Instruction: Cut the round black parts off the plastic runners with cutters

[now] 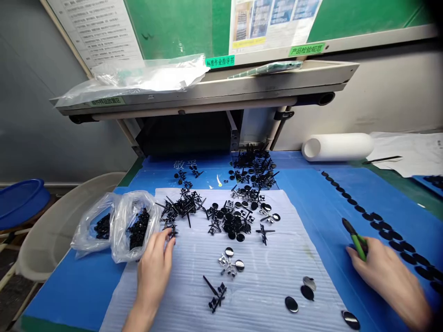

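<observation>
My left hand (155, 260) reaches to the near side of a pile of black plastic sprues (185, 203). Its thumb and fingertips close around a small black plastic part (172, 232) at the pile's edge. On the right, my right hand (384, 272) grips green-handled nippers (356, 240), their dark jaws directed away from me. Between the hands lie a sprue with shiny round discs (229, 263), a bare black sprue (217, 295) and several loose black discs (291, 304). A larger heap of discs and sprues (235, 221) spreads farther back.
Two clear plastic bags (119, 203) with small black parts stand left of my left hand. Rows of black discs (391, 234) line the blue mat at right. A white foam roll (337, 146) lies at the back, and a shelf (207, 94) overhangs the table.
</observation>
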The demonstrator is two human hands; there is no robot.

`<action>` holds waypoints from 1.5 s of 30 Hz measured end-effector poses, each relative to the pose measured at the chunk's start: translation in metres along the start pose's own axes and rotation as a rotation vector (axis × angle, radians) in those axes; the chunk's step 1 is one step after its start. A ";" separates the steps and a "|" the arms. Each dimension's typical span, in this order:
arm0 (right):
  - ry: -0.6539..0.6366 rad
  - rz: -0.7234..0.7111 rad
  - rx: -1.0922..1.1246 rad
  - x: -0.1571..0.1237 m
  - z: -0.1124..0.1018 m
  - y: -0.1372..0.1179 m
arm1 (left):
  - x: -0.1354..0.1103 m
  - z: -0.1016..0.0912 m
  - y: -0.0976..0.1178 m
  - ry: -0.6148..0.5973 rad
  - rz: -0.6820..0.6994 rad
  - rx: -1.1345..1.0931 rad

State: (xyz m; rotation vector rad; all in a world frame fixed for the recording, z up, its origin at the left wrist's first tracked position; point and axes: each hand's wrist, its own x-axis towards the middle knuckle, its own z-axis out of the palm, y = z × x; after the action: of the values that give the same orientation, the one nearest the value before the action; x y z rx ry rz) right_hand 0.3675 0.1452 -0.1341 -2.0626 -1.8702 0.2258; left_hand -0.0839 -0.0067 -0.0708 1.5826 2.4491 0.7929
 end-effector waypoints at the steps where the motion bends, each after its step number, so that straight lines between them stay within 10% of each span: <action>1: -0.037 0.031 -0.031 0.002 -0.003 -0.002 | -0.009 0.003 0.004 -0.024 -0.001 -0.058; 5: -0.162 0.023 0.111 -0.001 -0.025 -0.043 | -0.052 0.027 0.025 -0.199 0.105 -0.245; 12: -0.469 -0.510 0.710 -0.042 -0.051 -0.233 | -0.084 0.049 0.029 -0.280 0.045 -0.164; 15: -0.550 -0.667 0.810 -0.053 -0.053 -0.268 | -0.087 0.050 0.030 -0.279 0.066 -0.175; 21: -0.548 -0.434 0.621 -0.080 -0.035 -0.217 | -0.066 0.042 0.019 -0.098 0.040 -0.257; 27: -0.474 -0.585 0.400 -0.117 0.012 -0.204 | -0.021 0.030 0.011 0.291 0.018 -0.134; 34: -0.495 -0.494 0.414 -0.116 0.026 -0.204 | -0.050 0.052 0.048 -0.302 0.247 -0.359; 45: -0.695 -0.051 1.105 -0.152 -0.003 -0.204 | -0.083 0.041 0.075 -0.132 0.351 -0.431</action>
State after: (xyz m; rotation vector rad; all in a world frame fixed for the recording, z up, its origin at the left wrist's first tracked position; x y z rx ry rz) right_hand 0.1606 0.0089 -0.0759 -1.1869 -1.4759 1.6810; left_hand 0.0297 -0.0409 -0.0844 1.8292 1.7741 1.1318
